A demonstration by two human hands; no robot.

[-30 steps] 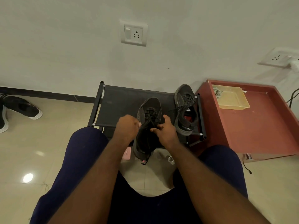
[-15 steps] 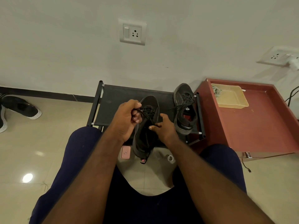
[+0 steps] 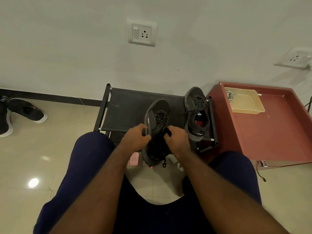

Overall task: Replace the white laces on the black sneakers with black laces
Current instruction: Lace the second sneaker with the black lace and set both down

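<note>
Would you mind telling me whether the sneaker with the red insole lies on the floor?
No, the sneaker rests on the black rack beside the red cabinet.

Black sneaker [image 3: 157, 112], toe toward the wall, held over the front rail of a black shoe rack [image 3: 128, 108]. Gripped on its left side by the left hand [image 3: 135, 141], pinched near the tongue by the right hand [image 3: 177, 141]. Black lace [image 3: 161, 118] through the eyelets. Second sneaker [image 3: 194, 105] on the rack's right end; pink phone [image 3: 134, 158] on the floor below.

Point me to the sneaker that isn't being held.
In the head view, the second sneaker lies on the right end of the black rack, toe toward the wall, between the held sneaker on its left and the red table on its right.
</note>
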